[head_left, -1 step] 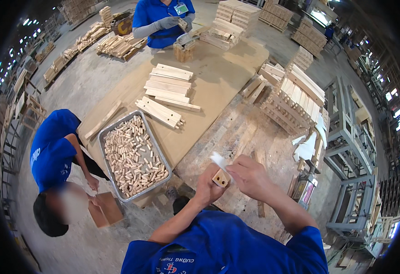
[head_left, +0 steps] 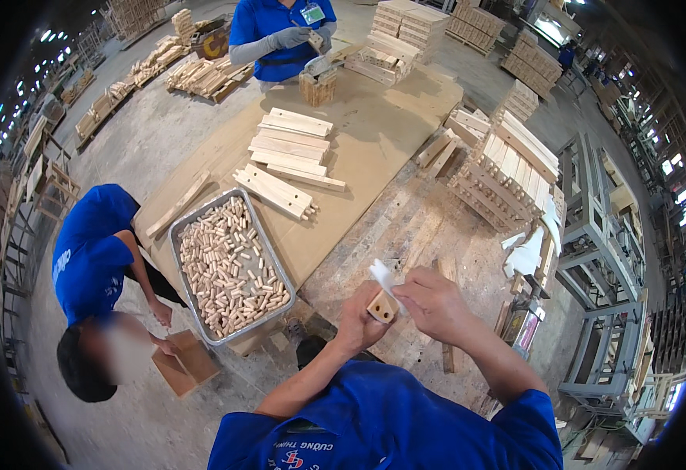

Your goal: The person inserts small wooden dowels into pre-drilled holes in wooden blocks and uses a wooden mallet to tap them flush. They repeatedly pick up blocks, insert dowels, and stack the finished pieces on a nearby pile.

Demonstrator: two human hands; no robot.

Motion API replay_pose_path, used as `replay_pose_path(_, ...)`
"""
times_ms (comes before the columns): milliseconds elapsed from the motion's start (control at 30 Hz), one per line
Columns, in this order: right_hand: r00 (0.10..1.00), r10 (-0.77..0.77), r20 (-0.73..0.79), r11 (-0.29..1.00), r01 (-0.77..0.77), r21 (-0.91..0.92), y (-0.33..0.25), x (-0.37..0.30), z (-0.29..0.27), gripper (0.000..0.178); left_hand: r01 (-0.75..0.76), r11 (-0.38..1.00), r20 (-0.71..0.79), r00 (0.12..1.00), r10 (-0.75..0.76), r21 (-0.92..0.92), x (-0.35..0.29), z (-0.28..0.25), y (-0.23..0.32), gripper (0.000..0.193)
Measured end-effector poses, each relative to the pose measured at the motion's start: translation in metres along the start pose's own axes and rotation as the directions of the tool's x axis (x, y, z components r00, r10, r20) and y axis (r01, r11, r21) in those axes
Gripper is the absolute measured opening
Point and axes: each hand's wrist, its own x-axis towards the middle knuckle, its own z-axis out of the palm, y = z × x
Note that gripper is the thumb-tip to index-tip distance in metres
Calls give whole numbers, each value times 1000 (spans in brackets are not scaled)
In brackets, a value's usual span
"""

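Left hand (head_left: 356,323) has its fingers clamped on a small wooden block (head_left: 381,306), held above the near edge of the workbench (head_left: 406,235). Right hand (head_left: 435,304) pinches a white cloth (head_left: 382,276) against the block's top. A metal tray of wooden dowels (head_left: 229,266) sits at the near left corner.

dowel tray (head_left: 182,235) left of, probably touching, stacked slats (head_left: 292,149).

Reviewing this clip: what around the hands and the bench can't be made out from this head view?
- Wooden block: the left hand covers most of it; only the end face with holes shows.
- White piece at the right hand: fingers hide its lower end; kind unclear.
- Dowels in the metal tray: too small to count.
- Bench's near edge: hidden by the person's shoulders.
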Motion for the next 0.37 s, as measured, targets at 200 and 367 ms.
replay_pose_path(200, 995, 88, -51, 985, -94, -144, 37, -22, -9, 11, -25, 986, -69, 998, 14, -166, -7, 1, -7, 40)
replay_pose_path(367, 928, 315, -199, 936, -338, -95, 85, -21, 21, 11, -52, 982, -19, 999, 49, -180, -10, -18, -15, 39)
